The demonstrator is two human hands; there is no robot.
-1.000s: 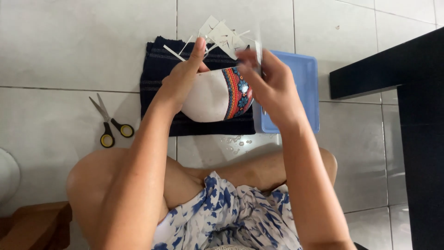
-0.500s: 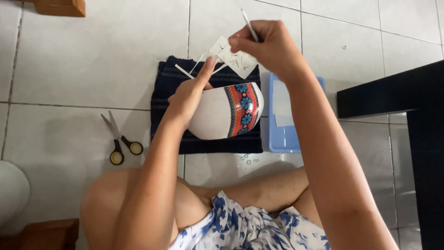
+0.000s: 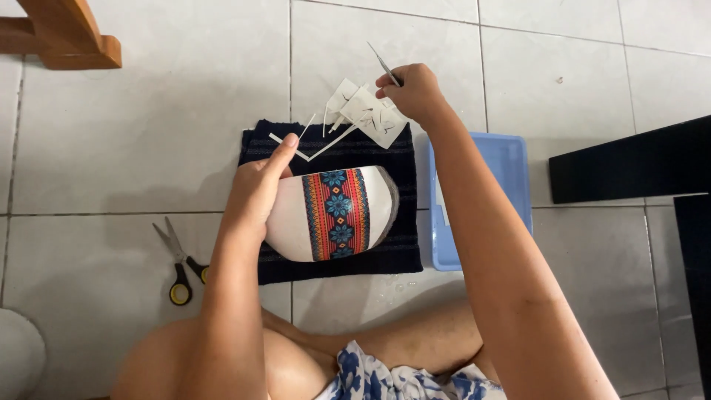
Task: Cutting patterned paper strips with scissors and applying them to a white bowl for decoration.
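My left hand (image 3: 255,189) grips the left side of a white rounded bowl-like form (image 3: 333,215) that bears a vertical patterned band in red, orange and blue. It is held over a dark blue cloth (image 3: 333,252) spread on the tiled floor. My right hand (image 3: 415,92) is raised past the cloth's far edge, pinching a thin grey tool (image 3: 384,63) that points up and left. Just below that hand, white paper scraps and strips (image 3: 363,118) lie on the cloth's far edge.
A light blue plastic tray (image 3: 511,163) sits right of the cloth, partly under my right forearm. Scissors (image 3: 178,263) with black and yellow handles lie left of it. A wooden furniture leg (image 3: 67,33) is top left; dark furniture (image 3: 629,159) stands at right.
My right hand has moved up and away from the white form, carrying the thin tool beyond the cloth. The camera has tilted, so the scene sits lower in view.
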